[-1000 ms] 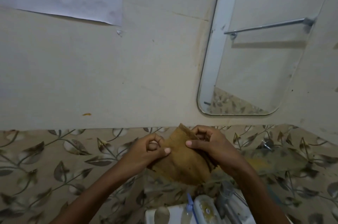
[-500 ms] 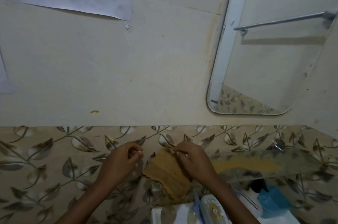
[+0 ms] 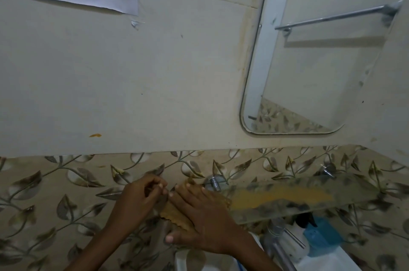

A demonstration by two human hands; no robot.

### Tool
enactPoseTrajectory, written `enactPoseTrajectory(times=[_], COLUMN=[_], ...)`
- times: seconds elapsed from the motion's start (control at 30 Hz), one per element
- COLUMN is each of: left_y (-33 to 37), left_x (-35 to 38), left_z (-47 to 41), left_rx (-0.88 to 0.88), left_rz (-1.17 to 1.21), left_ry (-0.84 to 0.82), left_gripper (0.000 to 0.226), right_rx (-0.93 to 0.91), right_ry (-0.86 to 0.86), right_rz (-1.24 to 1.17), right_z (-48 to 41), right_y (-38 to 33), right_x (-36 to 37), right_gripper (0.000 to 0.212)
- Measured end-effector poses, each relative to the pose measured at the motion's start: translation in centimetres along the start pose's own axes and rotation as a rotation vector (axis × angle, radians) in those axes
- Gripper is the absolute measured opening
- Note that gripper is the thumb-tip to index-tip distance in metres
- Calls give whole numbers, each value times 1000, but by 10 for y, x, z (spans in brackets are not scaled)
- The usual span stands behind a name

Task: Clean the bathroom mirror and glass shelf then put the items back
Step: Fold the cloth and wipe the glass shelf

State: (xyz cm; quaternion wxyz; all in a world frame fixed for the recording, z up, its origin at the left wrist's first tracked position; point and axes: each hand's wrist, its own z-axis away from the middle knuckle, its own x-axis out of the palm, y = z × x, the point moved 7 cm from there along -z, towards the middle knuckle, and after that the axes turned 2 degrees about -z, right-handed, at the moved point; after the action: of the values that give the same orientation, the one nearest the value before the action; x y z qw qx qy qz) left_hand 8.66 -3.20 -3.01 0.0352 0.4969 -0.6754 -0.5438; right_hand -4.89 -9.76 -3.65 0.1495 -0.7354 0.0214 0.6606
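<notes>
My right hand (image 3: 205,215) lies flat on the brown cloth (image 3: 177,218), fingers spread and thumb below, and presses it at the left end of the glass shelf (image 3: 345,197). Most of the cloth is hidden under this hand; only a wavy edge shows at its left side. My left hand (image 3: 141,200) is just beside, its fingers curled narrow and pinching at the upper left corner of the cloth, though I cannot tell how much cloth it really holds. The fingertips of both hands almost touch.

The shelf runs to the right from the hands, along the leaf-pattern tiles. It carries a long yellow stain (image 3: 281,196) in the middle and dark spots along its front edge. The mirror (image 3: 314,67) hangs on the plain wall above the shelf, well apart from the hands. Under the right part of the shelf I see a white bottle (image 3: 295,238) and a blue container (image 3: 323,237).
</notes>
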Motion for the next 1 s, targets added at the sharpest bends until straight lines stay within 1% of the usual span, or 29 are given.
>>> enactPoseTrajectory(times=[0.07, 0.1, 0.13, 0.17, 0.23, 0.3, 0.33, 0.37, 0.5, 0.7, 0.73, 0.83, 0.87, 0.9, 1.0], left_y=[0, 0, -1, 0, 0, -1, -1, -1, -2, 13, 16, 27, 32, 36, 50], left_x=[2, 3, 4, 4, 6, 8, 9, 10, 11, 23, 27, 40, 45, 50, 67], left_z=[0, -1, -1, -2, -1, 0, 0, 1, 4, 6, 6, 5, 6, 7, 9], left_rx=[5, 8, 8, 10, 14, 11, 6, 5, 23, 72, 78, 107, 125, 145, 167], left_rz=[4, 8, 11, 18, 30, 42, 44, 44, 27, 41, 40, 11, -29, -79, -228], left_ry=[-1, -3, -9, -13, -19, -19, -19, -16, 5, -5, -14, -50, -53, -51, -74], left_gripper=[21, 21, 22, 22, 23, 24, 25, 27, 30, 34, 32, 12, 13, 20, 49], right_rx=[-56, -99, -42, 16, 47, 41, 5, -9, 37, 121, 137, 183, 201, 220, 303], right_ry=[12, 40, -14, -29, 3, -34, -38, -2, 48, 82, 83, 108, 110, 109, 93], right_rz=[60, 158, 227, 274, 294, 237, 171, 125, 31, -10, -9, -45, -66, -83, -119], right_z=[7, 12, 16, 19, 27, 38, 42, 46, 64, 73, 72, 68, 66, 64, 56], right_y=[3, 6, 13, 23, 36, 45, 49, 53, 71, 100, 103, 113, 114, 115, 117], right_x=[2, 2, 5, 6, 8, 7, 7, 3, -6, -12, -13, -15, -16, -17, -18], right_gripper=[86, 85, 85, 86, 82, 76, 74, 73, 65, 67, 66, 70, 72, 71, 52])
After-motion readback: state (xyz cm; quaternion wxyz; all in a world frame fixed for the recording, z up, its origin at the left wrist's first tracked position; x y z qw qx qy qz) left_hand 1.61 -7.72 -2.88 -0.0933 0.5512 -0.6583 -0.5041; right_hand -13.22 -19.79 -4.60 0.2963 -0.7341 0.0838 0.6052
